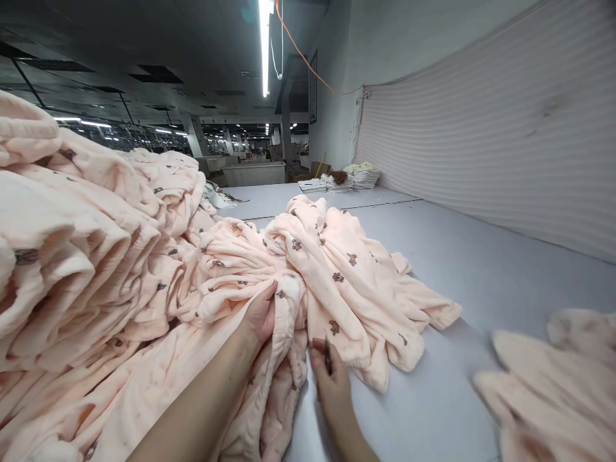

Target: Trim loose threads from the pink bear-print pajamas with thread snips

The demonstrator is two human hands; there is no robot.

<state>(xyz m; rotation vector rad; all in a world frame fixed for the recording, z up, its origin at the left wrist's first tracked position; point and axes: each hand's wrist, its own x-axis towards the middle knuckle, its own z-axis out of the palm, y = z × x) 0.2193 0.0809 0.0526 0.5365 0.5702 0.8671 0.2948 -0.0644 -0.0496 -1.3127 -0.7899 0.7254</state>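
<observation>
A pink fleece garment printed with small brown figures lies bunched on the grey table. My left hand is closed on a fold of this garment near its middle. My right hand rests at the garment's lower edge with its fingers curled, and a thin dark tool lies between them. On the left rises a tall heap of the same pink garments; my left forearm lies over its lower folds.
Another pink garment lies at the right front of the table. Stacks of folded pale cloth and papers sit at the table's far end. A striped fabric wall runs along the right side. A strip light hangs overhead.
</observation>
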